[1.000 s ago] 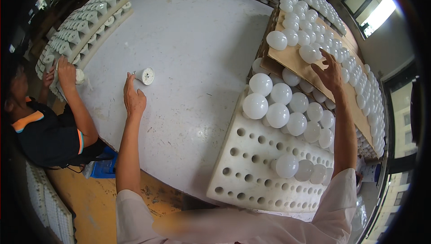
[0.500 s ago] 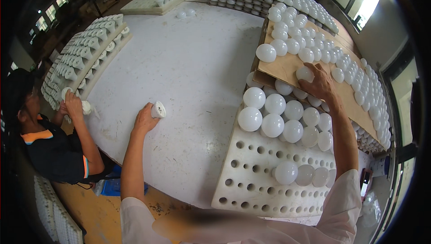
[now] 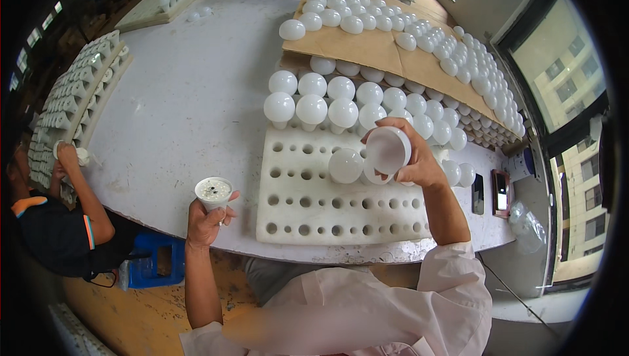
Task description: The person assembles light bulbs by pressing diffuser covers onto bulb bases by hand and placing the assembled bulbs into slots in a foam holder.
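Note:
My left hand [image 3: 206, 226] is wrapped round a white cup-shaped bulb base [image 3: 213, 189], held upright with its flat, dotted disc facing up. To the right, my right hand [image 3: 424, 162] grips a hollow white bulb cover [image 3: 388, 150] by its sides, its open mouth tilted toward me. Below that cover lies a white foam tray [image 3: 341, 217] with rows of holes. Finished-looking round bulbs [image 3: 311, 109] stand in the tray's far rows, and another bulb [image 3: 346, 166] sits in a nearer row, partly beside my right hand.
Beyond the tray, a cardboard sheet [image 3: 354, 46] carries many white covers [image 3: 352, 24]. Stacked trays of bases [image 3: 75, 94] stand at the left, where a co-worker's hand [image 3: 68, 156] holds a white part. A phone [image 3: 478, 194] lies at the right; a blue stool [image 3: 156, 261] is below the table.
My right hand has lifted a cover off the cardboard and brought it back toward me over the tray. My left hand has turned the base upright. The view has shifted right.

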`<state>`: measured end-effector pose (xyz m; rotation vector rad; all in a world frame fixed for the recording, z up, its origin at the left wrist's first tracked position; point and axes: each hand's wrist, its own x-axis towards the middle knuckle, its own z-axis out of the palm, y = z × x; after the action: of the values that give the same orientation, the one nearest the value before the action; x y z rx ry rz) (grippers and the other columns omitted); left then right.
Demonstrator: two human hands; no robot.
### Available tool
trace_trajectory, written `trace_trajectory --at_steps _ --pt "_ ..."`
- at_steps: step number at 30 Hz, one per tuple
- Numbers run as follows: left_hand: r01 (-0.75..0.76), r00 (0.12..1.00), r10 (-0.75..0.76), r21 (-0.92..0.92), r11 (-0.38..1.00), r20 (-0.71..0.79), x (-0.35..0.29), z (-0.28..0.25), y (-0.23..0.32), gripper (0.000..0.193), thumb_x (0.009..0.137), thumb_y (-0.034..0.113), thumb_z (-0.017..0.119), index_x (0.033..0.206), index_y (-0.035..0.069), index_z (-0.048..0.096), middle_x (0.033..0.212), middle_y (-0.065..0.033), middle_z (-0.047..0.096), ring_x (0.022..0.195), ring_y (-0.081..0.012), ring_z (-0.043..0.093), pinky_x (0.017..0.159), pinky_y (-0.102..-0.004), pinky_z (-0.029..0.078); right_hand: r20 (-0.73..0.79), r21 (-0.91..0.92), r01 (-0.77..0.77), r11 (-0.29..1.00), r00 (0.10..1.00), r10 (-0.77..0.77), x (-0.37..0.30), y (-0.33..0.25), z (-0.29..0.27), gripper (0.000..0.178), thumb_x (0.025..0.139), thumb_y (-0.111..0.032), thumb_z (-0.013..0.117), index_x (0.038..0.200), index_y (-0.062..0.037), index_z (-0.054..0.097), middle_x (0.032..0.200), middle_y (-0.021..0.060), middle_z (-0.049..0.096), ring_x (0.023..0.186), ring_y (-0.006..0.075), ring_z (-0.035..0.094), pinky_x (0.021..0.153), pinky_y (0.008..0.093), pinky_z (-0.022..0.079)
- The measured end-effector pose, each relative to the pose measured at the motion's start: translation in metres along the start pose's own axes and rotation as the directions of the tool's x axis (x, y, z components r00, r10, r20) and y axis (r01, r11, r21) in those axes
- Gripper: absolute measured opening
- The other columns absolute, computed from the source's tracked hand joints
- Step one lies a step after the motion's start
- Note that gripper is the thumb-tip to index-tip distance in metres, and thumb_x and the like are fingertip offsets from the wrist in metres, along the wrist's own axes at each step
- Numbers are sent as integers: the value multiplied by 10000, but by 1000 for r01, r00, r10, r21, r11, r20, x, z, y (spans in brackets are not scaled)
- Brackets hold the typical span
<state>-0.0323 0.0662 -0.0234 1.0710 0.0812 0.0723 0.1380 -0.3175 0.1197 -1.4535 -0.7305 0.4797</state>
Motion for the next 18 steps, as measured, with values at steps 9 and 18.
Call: trace_trajectory --at_steps 9,18 --pt "148 885 -276 335 930 374 3 103 -22 513 684 163 831 1099 -47 614 963 -103 676 887 -134 621 764 -281 508 213 -185 59 981 977 -19 -44 54 55 922 592 -301 878 1320 -105 347 1204 103 559 1186 243 480 1002 404 370" --pt "81 845 -335 519 851 417 17 114 -35 636 628 285 873 1091 -65 614 1023 -149 667 978 -175 594 873 -304 460 179 -311 -126 942 966 188 -50 82 67 829 588 -275 866 1294 -81 477 1167 64 592 1139 219 539 1005 384 400"
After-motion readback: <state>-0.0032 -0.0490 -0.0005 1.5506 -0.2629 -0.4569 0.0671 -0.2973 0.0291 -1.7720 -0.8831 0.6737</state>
